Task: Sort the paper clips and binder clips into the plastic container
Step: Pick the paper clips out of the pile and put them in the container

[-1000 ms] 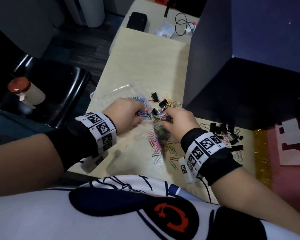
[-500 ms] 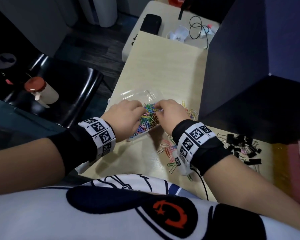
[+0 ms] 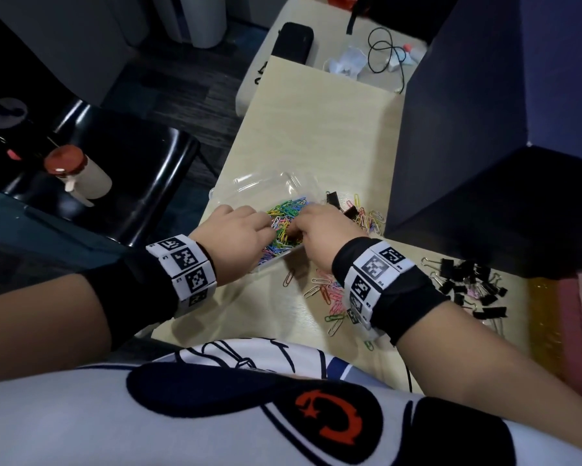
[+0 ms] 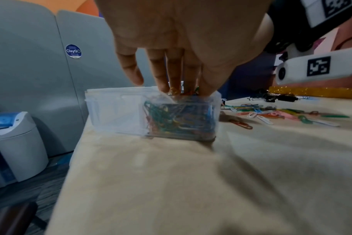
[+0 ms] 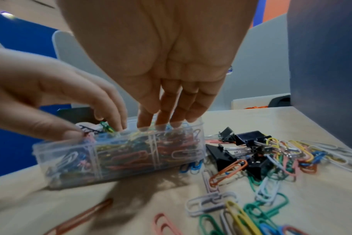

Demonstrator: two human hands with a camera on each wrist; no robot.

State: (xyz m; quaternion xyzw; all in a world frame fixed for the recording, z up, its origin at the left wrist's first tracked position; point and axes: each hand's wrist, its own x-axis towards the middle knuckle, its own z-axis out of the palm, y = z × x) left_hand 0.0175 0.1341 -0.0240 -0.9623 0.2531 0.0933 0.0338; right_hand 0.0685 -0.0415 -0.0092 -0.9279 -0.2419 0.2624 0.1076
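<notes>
Right hand (image 5: 151, 66) open-fingered over the plastic container (image 5: 119, 152); only wrist views show left hand (image 4: 181, 39) likewise.

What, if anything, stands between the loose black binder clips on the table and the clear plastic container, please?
Nothing visible blocks the black binder clips, but both hands, left and right, cover the clear plastic container, whose visible compartments are heaped with coloured paper clips.

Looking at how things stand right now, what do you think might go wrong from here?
The plastic container sits close to the table edge, so a push from the left hand or right hand might tip it off. It looks nearly full of paper clips, so pressing could spill some. The binder clips still lie unsorted.
</notes>
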